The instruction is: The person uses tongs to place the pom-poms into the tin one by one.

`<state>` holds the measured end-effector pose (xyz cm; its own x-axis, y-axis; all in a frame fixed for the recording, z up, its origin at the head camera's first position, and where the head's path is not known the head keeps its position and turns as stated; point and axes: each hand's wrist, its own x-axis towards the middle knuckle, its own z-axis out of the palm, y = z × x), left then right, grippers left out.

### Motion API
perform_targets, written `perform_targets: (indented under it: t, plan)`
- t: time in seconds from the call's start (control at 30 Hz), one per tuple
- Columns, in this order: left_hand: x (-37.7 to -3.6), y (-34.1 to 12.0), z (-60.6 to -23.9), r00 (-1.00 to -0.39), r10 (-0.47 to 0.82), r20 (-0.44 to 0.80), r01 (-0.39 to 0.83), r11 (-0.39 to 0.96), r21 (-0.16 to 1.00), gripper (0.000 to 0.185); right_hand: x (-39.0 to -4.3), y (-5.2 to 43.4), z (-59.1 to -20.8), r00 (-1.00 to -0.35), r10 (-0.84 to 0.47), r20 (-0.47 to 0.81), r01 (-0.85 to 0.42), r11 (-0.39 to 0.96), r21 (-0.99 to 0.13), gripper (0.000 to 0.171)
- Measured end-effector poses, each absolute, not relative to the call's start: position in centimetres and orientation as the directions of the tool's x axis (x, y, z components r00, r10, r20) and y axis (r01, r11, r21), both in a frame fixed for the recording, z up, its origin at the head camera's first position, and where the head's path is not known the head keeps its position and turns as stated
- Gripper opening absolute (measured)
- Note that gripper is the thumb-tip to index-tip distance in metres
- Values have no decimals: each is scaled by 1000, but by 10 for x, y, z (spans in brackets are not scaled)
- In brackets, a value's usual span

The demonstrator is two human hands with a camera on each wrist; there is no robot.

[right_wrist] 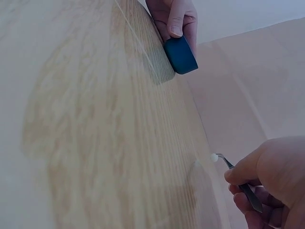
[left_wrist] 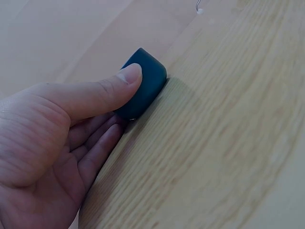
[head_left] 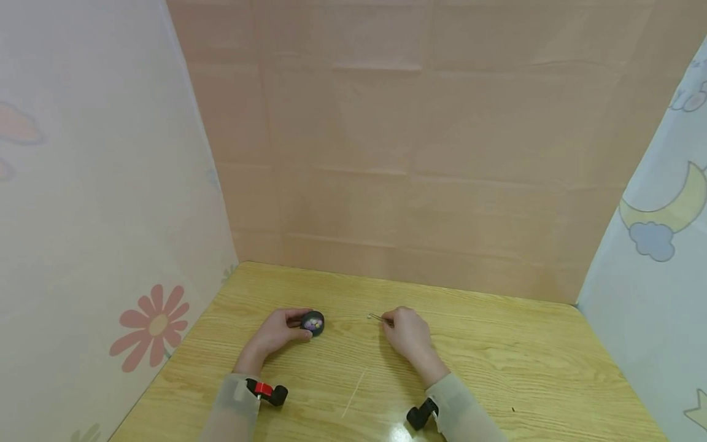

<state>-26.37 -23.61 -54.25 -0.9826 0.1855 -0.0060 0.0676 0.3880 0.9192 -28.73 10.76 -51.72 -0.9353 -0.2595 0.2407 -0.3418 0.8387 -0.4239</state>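
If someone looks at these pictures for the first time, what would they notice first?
Probably the two hands on the wooden table. The left hand holds a small dark round container, thumb on its side. To its right, the right hand pinches thin tweezers with a tiny white bead at their tip.

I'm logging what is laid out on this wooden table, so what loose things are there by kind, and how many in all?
Round dark container, held by the left hand: 1
Metal tweezers, pinched in the right hand: 1
Small white bead at the tweezer tips: 1
Thin pale thread lying on the table: 1
Total: 4
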Motion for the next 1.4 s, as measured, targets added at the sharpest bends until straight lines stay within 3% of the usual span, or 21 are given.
perform_targets:
  t: [0.77,1.4]
  plan:
    - [-262,-235,-542,-985,171,-24,45,390,920,60,-279,79,-508,-913,-297,278,-401,775,-489,12]
    - [-261,-233,-542,-985,174,-19,52,395,917,60,-271,41,-505,-891,-347,293,-451,753,-479,12]
